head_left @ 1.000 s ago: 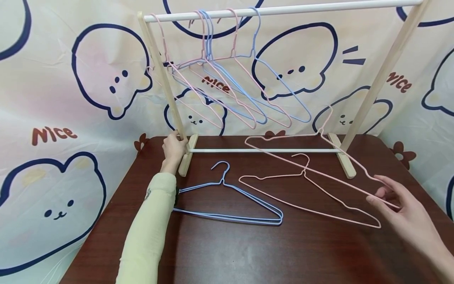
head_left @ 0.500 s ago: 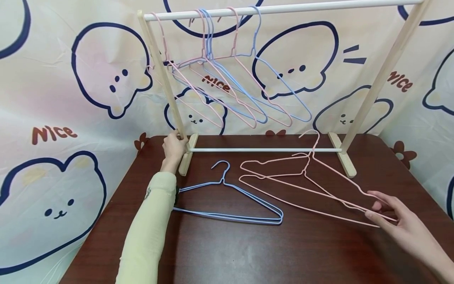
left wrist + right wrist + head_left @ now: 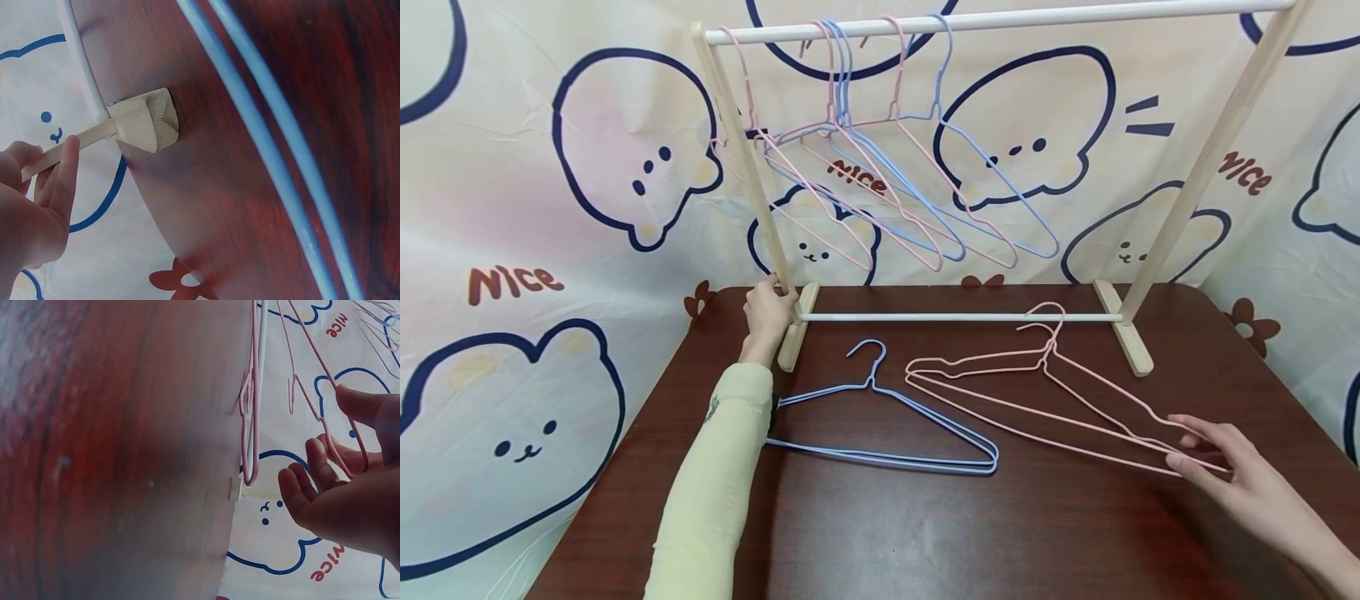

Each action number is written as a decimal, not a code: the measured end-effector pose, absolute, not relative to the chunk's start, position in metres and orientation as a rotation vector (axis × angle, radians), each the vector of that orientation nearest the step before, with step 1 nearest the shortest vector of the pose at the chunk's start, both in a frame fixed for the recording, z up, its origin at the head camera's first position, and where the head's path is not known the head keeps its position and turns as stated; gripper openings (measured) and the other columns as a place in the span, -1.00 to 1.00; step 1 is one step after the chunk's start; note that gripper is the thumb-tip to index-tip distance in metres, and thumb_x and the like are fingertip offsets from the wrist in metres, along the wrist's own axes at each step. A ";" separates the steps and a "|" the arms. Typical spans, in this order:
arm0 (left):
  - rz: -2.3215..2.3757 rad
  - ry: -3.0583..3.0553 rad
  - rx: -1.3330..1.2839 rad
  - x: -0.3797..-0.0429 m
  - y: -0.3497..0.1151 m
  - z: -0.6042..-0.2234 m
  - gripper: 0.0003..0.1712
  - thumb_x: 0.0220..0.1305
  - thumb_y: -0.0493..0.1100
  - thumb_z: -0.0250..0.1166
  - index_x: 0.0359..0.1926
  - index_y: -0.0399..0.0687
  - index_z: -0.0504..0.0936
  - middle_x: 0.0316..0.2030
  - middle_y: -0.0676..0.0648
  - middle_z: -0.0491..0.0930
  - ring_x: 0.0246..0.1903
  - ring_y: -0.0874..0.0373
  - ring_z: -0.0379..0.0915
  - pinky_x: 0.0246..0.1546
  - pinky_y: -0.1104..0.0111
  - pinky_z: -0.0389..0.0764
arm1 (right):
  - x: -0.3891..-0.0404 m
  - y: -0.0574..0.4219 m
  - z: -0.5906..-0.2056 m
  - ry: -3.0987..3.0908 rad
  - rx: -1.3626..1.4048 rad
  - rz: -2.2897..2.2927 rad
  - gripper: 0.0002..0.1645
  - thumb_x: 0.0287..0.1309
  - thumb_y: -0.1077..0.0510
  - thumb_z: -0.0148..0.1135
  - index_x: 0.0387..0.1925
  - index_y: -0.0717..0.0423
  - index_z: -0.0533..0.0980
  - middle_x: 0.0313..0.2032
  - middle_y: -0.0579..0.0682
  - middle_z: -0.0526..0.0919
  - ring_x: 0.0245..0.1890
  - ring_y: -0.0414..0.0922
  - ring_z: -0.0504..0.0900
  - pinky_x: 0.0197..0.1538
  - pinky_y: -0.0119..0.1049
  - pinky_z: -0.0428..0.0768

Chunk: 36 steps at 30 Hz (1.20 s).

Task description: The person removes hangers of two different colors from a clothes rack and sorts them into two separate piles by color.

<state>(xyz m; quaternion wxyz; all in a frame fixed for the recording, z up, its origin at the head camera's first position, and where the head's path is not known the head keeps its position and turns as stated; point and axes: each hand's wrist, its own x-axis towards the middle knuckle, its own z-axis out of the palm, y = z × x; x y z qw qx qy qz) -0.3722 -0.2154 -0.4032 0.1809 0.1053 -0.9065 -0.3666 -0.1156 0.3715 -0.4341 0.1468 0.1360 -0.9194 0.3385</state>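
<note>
Beside the rack's left post (image 3: 743, 167), low down near its wooden foot (image 3: 797, 337), my left hand (image 3: 767, 312) grips the wood; the left wrist view shows my fingers round that post. My right hand (image 3: 1236, 467) holds a pink hanger (image 3: 1102, 382) by its right end, thumb on one side and fingers on the other. It overlaps a second pink hanger (image 3: 1086, 402) lying on the table, and both hooks point left. Blue hangers (image 3: 880, 457) lie stacked left of the pink pair, partly hidden by my left sleeve.
Several pink and blue hangers hang at the left of the rack's white top bar (image 3: 1075, 17). A lower white rod (image 3: 925, 317) joins the two feet above the brown table (image 3: 910, 533). A printed cloth (image 3: 625, 158) stands behind.
The pink hanger in my right hand has come down and towards me, from above the lower rod to over the other pink hanger. My left hand stays on the post.
</note>
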 end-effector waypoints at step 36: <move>-1.043 -2.560 0.282 -0.373 -0.216 -0.403 -0.77 0.34 -0.17 0.23 -0.04 -0.16 0.63 -0.07 -0.22 0.72 -0.04 -0.19 0.64 0.20 -0.02 0.45 | -0.127 0.365 -0.435 -2.826 0.354 0.704 -0.53 0.26 0.11 0.31 0.15 0.20 0.50 -0.01 0.24 0.58 0.07 -0.19 0.31 0.05 -0.06 0.11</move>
